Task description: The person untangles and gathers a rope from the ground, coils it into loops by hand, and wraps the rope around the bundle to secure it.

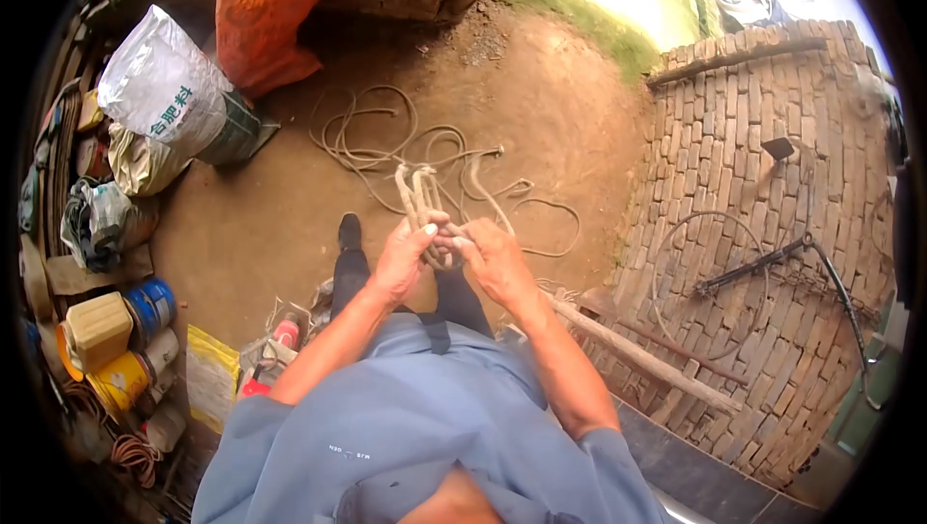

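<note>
A thick beige rope (417, 194) is gathered in several loops between my hands, in front of my waist. My left hand (404, 252) is closed round the bottom of these loops. Close beside it, my right hand (491, 252) pinches a strand of the same rope, its fingertips near those of the left. From the bundle, more rope trails down and lies in loose, tangled loops on the dirt floor ahead of me. My fingers partly hide the part of the rope between the two hands.
A white printed sack (159, 89) and an orange sack (259, 27) stand at the upper left. Buckets, including a blue one (151, 306), and a beige jerrycan (97, 329) crowd the left side. A wooden pole (642, 350) lies at the right, by a brick wall (715, 162).
</note>
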A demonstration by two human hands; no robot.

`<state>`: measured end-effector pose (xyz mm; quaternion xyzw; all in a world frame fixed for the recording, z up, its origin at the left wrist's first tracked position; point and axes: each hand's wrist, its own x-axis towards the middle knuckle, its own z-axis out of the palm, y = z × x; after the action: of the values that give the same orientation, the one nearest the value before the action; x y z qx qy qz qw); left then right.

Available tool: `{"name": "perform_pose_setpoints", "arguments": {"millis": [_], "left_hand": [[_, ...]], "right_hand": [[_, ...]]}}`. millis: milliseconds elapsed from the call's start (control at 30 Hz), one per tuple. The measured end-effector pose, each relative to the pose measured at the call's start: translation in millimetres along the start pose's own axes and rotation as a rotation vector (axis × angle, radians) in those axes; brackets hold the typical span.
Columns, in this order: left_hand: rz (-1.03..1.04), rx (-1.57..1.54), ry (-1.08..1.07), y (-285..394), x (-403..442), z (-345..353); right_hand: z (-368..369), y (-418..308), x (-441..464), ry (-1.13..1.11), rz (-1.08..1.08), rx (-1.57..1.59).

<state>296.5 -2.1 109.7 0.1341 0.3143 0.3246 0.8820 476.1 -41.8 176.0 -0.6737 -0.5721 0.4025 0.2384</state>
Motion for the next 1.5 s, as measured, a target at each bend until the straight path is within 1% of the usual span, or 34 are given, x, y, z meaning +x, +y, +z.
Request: {"name": "perform_pose_setpoints", "arguments": {"millis": [67, 133, 200, 267, 333, 400, 467, 533, 600, 633, 667, 700, 733, 767, 800, 833, 867, 933, 1000, 1033, 1100, 1133, 1200, 1333, 1400, 1433, 1467, 1500], "left_hand": [[0.013, 0.143, 0.096, 0.1, 2.8, -13.6], [0.025, 0.130, 0.116, 10.7, 7.1, -24.6], [0.041, 0.132, 0.186, 21.5, 12.3, -39.0], [0.030, 0.158, 0.204, 22.7, 18.6, -58.6], [0.024, 0.268, 0.256, 17.5, 27.8, -78.7], [0.005, 0.308, 0.251, 15.8, 31.9, -88.8], [-0.007, 0.324, 0.222, 15.9, 37.5, -98.3], [0.006, 0.348, 0.236, 16.6, 41.0, -104.1], [0.021, 0.366, 0.252, 17.3, 42.4, -108.1], [0.029, 0.453, 0.234, 18.9, 43.5, -109.7], [0.031, 0.541, 0.215, 19.4, 42.1, -111.5], [0.030, 0.541, 0.218, 18.6, 42.7, -114.5], [0.061, 0.479, 0.291, 17.5, 46.4, -119.0], [0.090, 0.416, 0.362, 16.0, 49.3, -123.6], [0.090, 0.415, 0.363, 15.5, 51.4, -128.3], [0.114, 0.426, 0.413, 16.2, 54.1, -133.4], [0.138, 0.435, 0.462, 16.4, 58.4, -137.8], [0.139, 0.430, 0.489, 12.5, 67.6, -144.4], [0.134, 0.570, 0.449, 6.5, 78.9, -149.6], [0.133, 0.569, 0.443, 2.1, 84.1, -152.0], [0.246, 0.594, 0.597, -6.2, 92.8, -158.8], [0.246, 0.593, 0.598, -9.4, 96.3, -166.9], [0.287, 0.727, 0.681, -11.2, 97.3, -183.1], [0.225, 0.656, 0.609, 10.9, 77.6, -168.5], [0.228, 0.867, 0.457, 27.3, 63.1, -159.3], [0.245, 0.886, 0.434, 36.5, 54.8, -148.1], [0.243, 0.896, 0.433, 47.1, 46.6, -137.1], [0.305, 1.028, 0.413, 58.1, 39.7, -126.0]], "right_hand": [[-11.7, 2.0, -0.2, 0.019, -0.030, -0.010], [-33.3, -12.0, -4.1, 0.041, -0.059, -0.019], [-62.6, -36.1, -8.4, 0.037, -0.029, 0.164], [-94.5, -67.1, -14.8, 0.056, -0.038, 0.197], [-121.2, -92.4, -20.4, 0.082, -0.047, 0.229], [-141.6, -110.6, -28.8, 0.171, -0.178, 0.316], [-159.0, -128.2, -34.4, 0.199, -0.206, 0.322], [-166.8, -132.7, -40.0, 0.223, -0.236, 0.329], [-172.6, -132.4, -45.6, 0.367, -0.269, 0.387], [-176.2, -131.7, -47.0, 0.365, -0.271, 0.389], [-179.4, -131.0, -50.5, 0.338, -0.295, 0.405], [-183.6, -129.5, -53.1, 0.308, -0.322, 0.419], [-189.6, -124.3, -55.1, 0.304, -0.327, 0.420], [-196.5, -116.7, -59.0, 0.210, -0.404, 0.529], [-202.9, -112.7, -61.1, 0.116, -0.478, 0.637], [-212.3, -112.2, -60.5, -0.008, -0.533, 0.693], [-217.5, -112.1, -59.0, -0.007, -0.533, 0.690], [-223.6, -112.9, -59.2, -0.235, -0.634, 0.771], [-224.9, -112.4, -59.9, -0.242, -0.620, 0.735], [-226.6, -109.0, -58.5, -0.306, -0.668, 0.801], [-232.3, -109.1, -61.6, -0.374, -0.716, 0.868], [-236.9, -114.2, -68.8, -0.332, -0.695, 0.884], [-242.4, -111.2, -85.4, -0.284, -0.669, 0.903], [-247.7, -82.0, -112.5, 0.279, -0.576, 1.250], [-232.8, -83.5, -93.9, 0.246, -0.534, 1.228], [-225.9, -78.7, -90.7, 0.253, -0.534, 1.233], [-216.6, -68.1, -89.0, 0.260, -0.423, 1.213], [-206.4, -57.7, -86.7, 0.264, -0.314, 1.191]]}}
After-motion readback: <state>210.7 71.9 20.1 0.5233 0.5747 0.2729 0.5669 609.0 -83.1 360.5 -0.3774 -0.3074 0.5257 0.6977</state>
